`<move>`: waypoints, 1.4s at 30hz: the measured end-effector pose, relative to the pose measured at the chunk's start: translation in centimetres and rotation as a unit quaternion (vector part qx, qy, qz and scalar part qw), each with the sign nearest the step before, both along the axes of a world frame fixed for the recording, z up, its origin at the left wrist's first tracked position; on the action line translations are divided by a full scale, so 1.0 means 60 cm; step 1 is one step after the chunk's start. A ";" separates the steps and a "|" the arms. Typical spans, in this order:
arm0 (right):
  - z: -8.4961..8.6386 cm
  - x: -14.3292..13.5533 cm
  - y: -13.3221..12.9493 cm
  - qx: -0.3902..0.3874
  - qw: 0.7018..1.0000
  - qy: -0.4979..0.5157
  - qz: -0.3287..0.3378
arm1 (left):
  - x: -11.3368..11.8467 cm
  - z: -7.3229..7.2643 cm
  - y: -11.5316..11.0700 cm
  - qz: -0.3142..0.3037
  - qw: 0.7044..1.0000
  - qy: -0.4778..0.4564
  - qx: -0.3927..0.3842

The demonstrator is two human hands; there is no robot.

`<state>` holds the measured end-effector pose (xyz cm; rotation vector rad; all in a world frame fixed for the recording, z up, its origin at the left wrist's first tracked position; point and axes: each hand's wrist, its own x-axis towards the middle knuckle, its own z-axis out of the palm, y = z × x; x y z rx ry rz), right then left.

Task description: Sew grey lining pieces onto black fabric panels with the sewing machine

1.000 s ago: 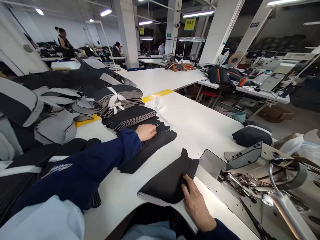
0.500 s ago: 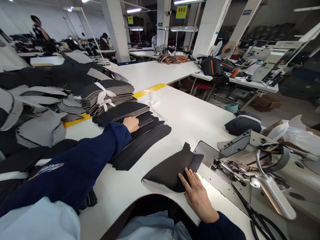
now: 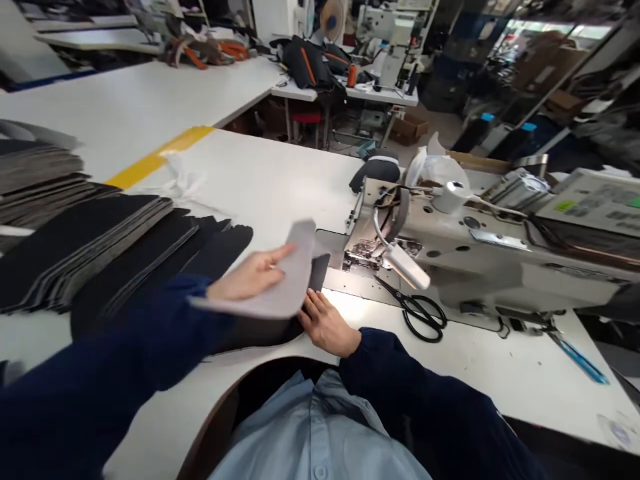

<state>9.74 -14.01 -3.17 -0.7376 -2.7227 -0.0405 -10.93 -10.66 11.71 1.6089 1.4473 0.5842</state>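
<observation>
A grey-backed fabric piece point(image 3: 287, 283), blurred by motion, is in my left hand point(image 3: 247, 275), raised and tilted over a dark cut panel point(image 3: 320, 270). The thumb and fingers pinch it. My right hand point(image 3: 330, 323) lies at the panel's right side, fingers stretched onto it and pressing it to the table. Much of that panel is hidden beneath the raised piece. Left of my hands are stacks of black cut pieces point(image 3: 135, 253). The sewing machine point(image 3: 480, 260) stands just beyond my right hand, its needle area near the panel's far edge.
Black-handled scissors point(image 3: 423, 313) lie before the machine. Blue-handled snips point(image 3: 583, 360) are farther right on the white table point(image 3: 280, 167). A small lamp point(image 3: 407, 265) hangs by the machine. Yellow tape point(image 3: 160, 157) crosses the table, and a dark padded piece point(image 3: 375, 172) sits behind the machine.
My left hand has come from the stacks to the right, now with a grey-backed piece in it. My right hand stays on the dark panel. The view has swung right.
</observation>
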 end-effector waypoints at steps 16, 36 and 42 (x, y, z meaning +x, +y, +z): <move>0.009 0.021 -0.006 0.061 0.998 0.024 -0.012 | 0.089 -0.175 0.069 -0.293 0.824 0.323 0.362; 0.034 0.054 -0.024 0.066 0.997 -0.029 -0.037 | 0.131 -0.156 0.068 -0.371 0.808 0.323 0.324; 0.041 0.061 -0.029 0.082 0.995 -0.035 -0.034 | 0.139 -0.157 0.064 -0.368 0.803 0.338 0.324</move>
